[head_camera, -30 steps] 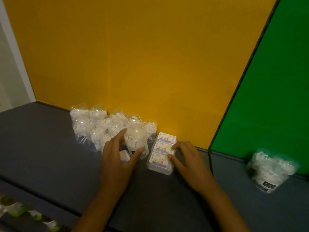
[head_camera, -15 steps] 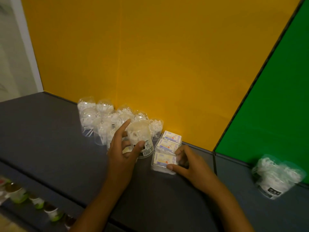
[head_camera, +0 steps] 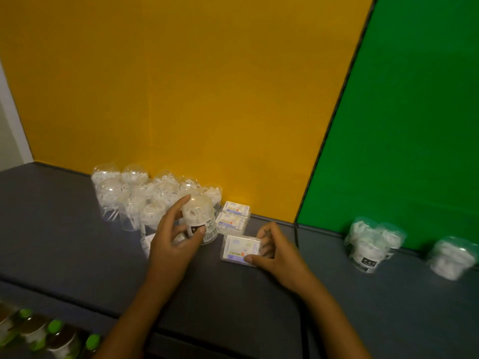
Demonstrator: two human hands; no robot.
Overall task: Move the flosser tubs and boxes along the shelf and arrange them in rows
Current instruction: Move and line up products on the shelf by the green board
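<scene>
My left hand (head_camera: pixel 172 240) grips a clear flosser tub (head_camera: pixel 199 218) with a barcode label, at the right end of a cluster of several tubs (head_camera: pixel 134 195) against the yellow wall. My right hand (head_camera: pixel 278 251) pinches a flat flosser box (head_camera: pixel 239 249), tilted and pulled toward me. Two more boxes (head_camera: pixel 233 216) lie in a line behind it. Another box (head_camera: pixel 146 243) is partly hidden under my left hand. On the right, below the green wall, stand a few more tubs (head_camera: pixel 369 242), with a blurred one (head_camera: pixel 451 257) at the far right.
The dark grey shelf (head_camera: pixel 64 242) runs left to right, with a seam (head_camera: pixel 296 237) where the yellow and green panels meet. Small green-capped bottles (head_camera: pixel 39 332) sit on a lower shelf at the bottom left.
My right hand has pulled the nearest box away from the other two and tipped it up. My left hand keeps its grip on the tub. The view shifted right, revealing another tub.
</scene>
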